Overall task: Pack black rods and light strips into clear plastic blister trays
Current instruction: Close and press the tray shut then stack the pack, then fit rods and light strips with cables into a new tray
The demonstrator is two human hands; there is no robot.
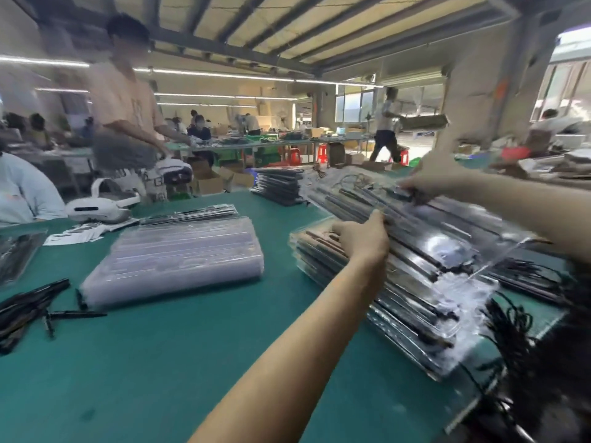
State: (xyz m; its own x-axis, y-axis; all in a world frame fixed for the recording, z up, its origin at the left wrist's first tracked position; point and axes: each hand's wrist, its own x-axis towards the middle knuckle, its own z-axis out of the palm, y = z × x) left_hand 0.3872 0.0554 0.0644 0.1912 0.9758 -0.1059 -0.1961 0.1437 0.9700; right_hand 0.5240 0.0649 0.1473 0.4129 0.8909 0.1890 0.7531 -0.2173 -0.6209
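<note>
A filled clear blister tray (425, 225) with black rods in it is held tilted above a stack of filled trays (399, 302) at the right of the green table. My left hand (361, 238) grips the tray's near-left edge. My right hand (431, 183) grips its far edge. A stack of empty clear trays (176, 257) lies at centre left. Loose black rods (28, 308) lie at the left edge. Black cables and strips (527, 346) are piled at the right.
Another stack of filled trays (281, 187) stands further back. A white headset (96, 209) and paper sheets (76, 235) lie at the far left. A person (128, 123) stands across the table; another sits at the left. Cardboard boxes and red stools stand behind.
</note>
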